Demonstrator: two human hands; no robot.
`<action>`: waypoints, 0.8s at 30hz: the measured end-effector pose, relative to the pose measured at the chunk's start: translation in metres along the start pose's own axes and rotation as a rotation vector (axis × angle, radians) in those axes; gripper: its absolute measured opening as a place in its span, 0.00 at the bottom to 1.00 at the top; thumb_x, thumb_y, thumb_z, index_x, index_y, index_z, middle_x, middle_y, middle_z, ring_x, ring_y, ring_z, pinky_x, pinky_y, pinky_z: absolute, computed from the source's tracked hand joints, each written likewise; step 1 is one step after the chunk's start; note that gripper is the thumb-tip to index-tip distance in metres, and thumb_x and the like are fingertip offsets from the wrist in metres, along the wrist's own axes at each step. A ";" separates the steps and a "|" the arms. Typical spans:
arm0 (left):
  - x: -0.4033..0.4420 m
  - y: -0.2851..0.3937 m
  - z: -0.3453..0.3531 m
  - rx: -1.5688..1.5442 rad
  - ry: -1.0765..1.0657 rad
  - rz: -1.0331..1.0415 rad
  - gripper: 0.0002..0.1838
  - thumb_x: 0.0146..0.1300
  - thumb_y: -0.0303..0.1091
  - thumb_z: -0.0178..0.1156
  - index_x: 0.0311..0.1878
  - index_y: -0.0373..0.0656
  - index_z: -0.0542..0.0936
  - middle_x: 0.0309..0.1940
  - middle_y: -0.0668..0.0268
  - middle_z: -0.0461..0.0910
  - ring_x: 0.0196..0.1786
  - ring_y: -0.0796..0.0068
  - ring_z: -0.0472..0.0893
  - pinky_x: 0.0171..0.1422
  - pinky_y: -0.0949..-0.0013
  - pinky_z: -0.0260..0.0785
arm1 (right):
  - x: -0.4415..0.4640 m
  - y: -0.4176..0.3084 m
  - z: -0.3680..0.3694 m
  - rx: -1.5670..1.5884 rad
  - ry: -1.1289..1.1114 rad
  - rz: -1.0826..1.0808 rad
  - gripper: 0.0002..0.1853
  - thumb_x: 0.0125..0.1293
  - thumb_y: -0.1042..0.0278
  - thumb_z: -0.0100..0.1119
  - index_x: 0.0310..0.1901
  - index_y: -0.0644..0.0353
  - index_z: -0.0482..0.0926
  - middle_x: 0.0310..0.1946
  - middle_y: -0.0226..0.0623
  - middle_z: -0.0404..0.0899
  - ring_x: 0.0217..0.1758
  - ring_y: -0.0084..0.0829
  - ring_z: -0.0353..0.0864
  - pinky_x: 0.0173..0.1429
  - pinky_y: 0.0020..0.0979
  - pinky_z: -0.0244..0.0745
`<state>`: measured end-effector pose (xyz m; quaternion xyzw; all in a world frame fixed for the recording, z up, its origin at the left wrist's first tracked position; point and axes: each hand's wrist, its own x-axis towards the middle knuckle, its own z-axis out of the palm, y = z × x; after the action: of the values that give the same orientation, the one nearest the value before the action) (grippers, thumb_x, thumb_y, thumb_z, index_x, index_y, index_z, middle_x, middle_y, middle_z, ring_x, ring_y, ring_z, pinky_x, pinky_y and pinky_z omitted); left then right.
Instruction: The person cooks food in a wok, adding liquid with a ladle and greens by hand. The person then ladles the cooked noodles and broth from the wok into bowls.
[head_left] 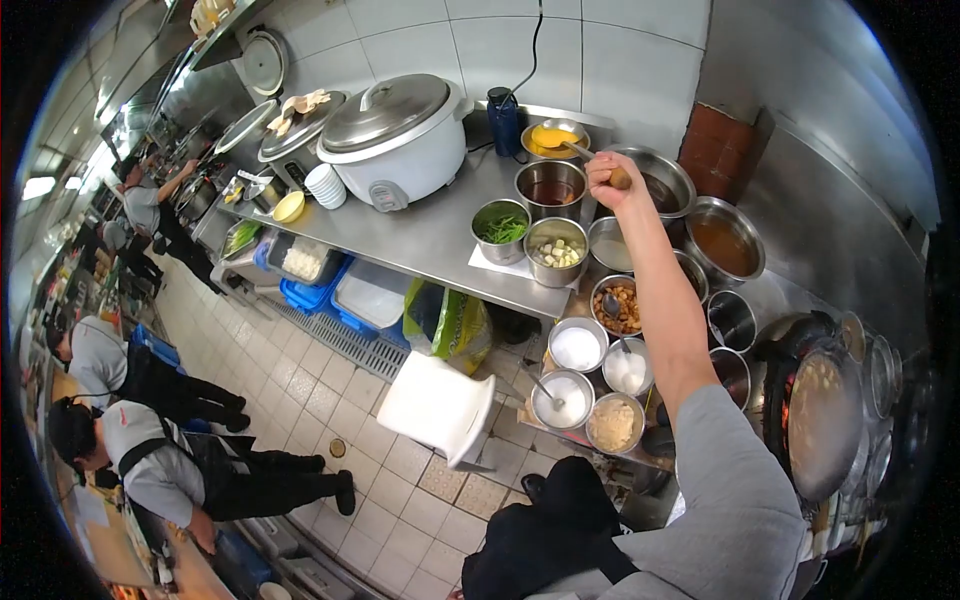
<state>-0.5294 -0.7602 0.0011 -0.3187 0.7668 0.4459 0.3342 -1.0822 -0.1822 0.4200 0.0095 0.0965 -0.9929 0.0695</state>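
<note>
My right hand (609,178) is closed around the wooden-ended handle of a ladle (578,149), with my arm stretched out over the seasoning pots. The ladle's bowl end is at a metal bowl (574,128) of orange-yellow liquid at the back of the counter. Just in front of that bowl stands a pot of dark reddish liquid (551,190). Nearby are a pot of chopped greens (501,228) and a pot of pale cut pieces (556,251). My left hand is out of view.
A wok (822,420) with steaming brownish contents sits over flames at right. Pots of white powder (578,346) and a pan of brown liquid (724,240) stand nearer. A rice cooker (395,140) is on the counter, a white stool (435,408) below. Several co-workers (165,465) stand at left.
</note>
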 end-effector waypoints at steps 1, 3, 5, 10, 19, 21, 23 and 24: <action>0.000 0.001 0.000 -0.001 0.000 0.003 0.27 0.54 0.41 0.67 0.53 0.31 0.79 0.36 0.50 0.85 0.39 0.61 0.84 0.45 0.66 0.75 | 0.000 0.001 0.000 0.016 -0.012 0.007 0.03 0.57 0.78 0.53 0.30 0.63 0.69 0.19 0.26 0.68 0.17 0.19 0.71 0.23 0.23 0.69; 0.001 0.001 -0.001 -0.002 0.001 0.008 0.27 0.54 0.41 0.67 0.53 0.31 0.79 0.35 0.51 0.85 0.39 0.61 0.84 0.45 0.66 0.75 | -0.002 0.004 0.001 0.053 0.013 0.003 0.03 0.58 0.78 0.51 0.29 0.62 0.68 0.17 0.25 0.68 0.17 0.19 0.71 0.22 0.23 0.69; -0.002 -0.003 -0.003 -0.003 0.005 0.010 0.27 0.54 0.40 0.67 0.53 0.31 0.79 0.35 0.51 0.85 0.38 0.62 0.84 0.45 0.66 0.75 | -0.003 0.008 0.003 0.087 0.018 0.005 0.04 0.59 0.78 0.50 0.28 0.61 0.67 0.16 0.25 0.67 0.16 0.19 0.70 0.22 0.22 0.69; -0.012 -0.028 -0.011 -0.004 0.020 0.007 0.26 0.54 0.40 0.67 0.53 0.31 0.79 0.35 0.51 0.85 0.38 0.62 0.84 0.44 0.66 0.76 | -0.002 0.019 0.001 0.168 -0.023 -0.045 0.09 0.61 0.78 0.46 0.24 0.56 0.64 0.14 0.23 0.65 0.15 0.19 0.69 0.20 0.21 0.68; -0.028 -0.128 -0.036 0.026 0.059 0.059 0.26 0.55 0.39 0.67 0.52 0.30 0.79 0.34 0.51 0.85 0.36 0.63 0.84 0.43 0.67 0.76 | -0.085 -0.002 0.016 0.282 -0.281 -0.141 0.08 0.57 0.80 0.47 0.22 0.58 0.64 0.16 0.27 0.65 0.18 0.22 0.67 0.22 0.23 0.67; -0.016 -0.163 -0.039 0.057 0.063 0.140 0.26 0.55 0.39 0.67 0.52 0.30 0.79 0.34 0.52 0.85 0.36 0.63 0.84 0.42 0.67 0.76 | -0.135 -0.009 0.024 0.231 -0.312 -0.212 0.07 0.59 0.80 0.46 0.24 0.59 0.64 0.16 0.27 0.65 0.17 0.22 0.67 0.22 0.23 0.67; 0.005 -0.219 -0.040 0.102 0.060 0.280 0.26 0.55 0.39 0.67 0.52 0.30 0.79 0.33 0.52 0.85 0.36 0.63 0.84 0.42 0.67 0.76 | -0.189 -0.022 0.030 0.203 -0.269 -0.252 0.06 0.62 0.79 0.45 0.27 0.62 0.65 0.16 0.26 0.65 0.16 0.21 0.68 0.22 0.23 0.68; 0.005 -0.229 -0.043 0.110 0.061 0.335 0.25 0.55 0.39 0.67 0.52 0.30 0.79 0.33 0.52 0.85 0.35 0.63 0.84 0.42 0.67 0.76 | -0.224 -0.024 0.038 0.192 -0.260 -0.257 0.02 0.64 0.79 0.44 0.32 0.65 0.66 0.16 0.26 0.64 0.16 0.21 0.69 0.21 0.23 0.67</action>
<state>-0.3619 -0.8912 -0.0946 -0.1812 0.8423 0.4426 0.2487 -0.8644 -0.1362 0.4690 -0.1244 -0.0077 -0.9911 -0.0472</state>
